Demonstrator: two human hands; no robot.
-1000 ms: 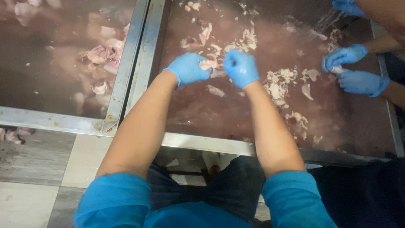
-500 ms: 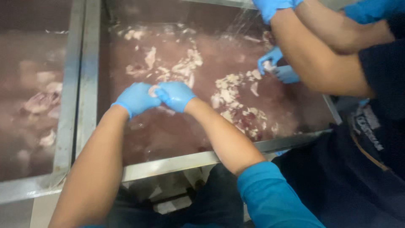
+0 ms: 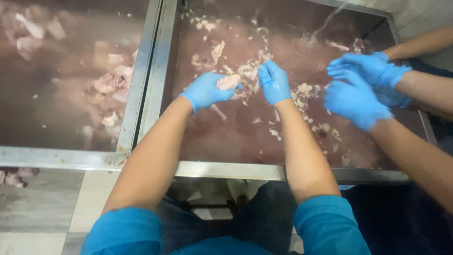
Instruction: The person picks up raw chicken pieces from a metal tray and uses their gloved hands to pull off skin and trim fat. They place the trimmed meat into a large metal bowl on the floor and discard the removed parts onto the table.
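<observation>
Both my hands wear blue gloves and hover over a steel tank (image 3: 222, 170) filled with murky reddish-brown water. My left hand (image 3: 205, 90) grips a pale pink piece of raw meat (image 3: 229, 82). My right hand (image 3: 273, 82) is just to its right, fingers curled near the same piece; whether it touches the meat is unclear. Several pale meat scraps (image 3: 250, 71) float around my hands.
A second steel tank (image 3: 127, 127) to the left holds more meat pieces (image 3: 111, 82) in cloudy water. A co-worker's blue-gloved hands (image 3: 358, 89) work at the right side of my tank. A thin water stream (image 3: 325, 21) falls at the far right corner. Tiled floor lies below.
The view has swung, so both tanks show now. My hands stay together over the water, the left one holding the meat piece. The co-worker's gloved hands have come nearer at the right.
</observation>
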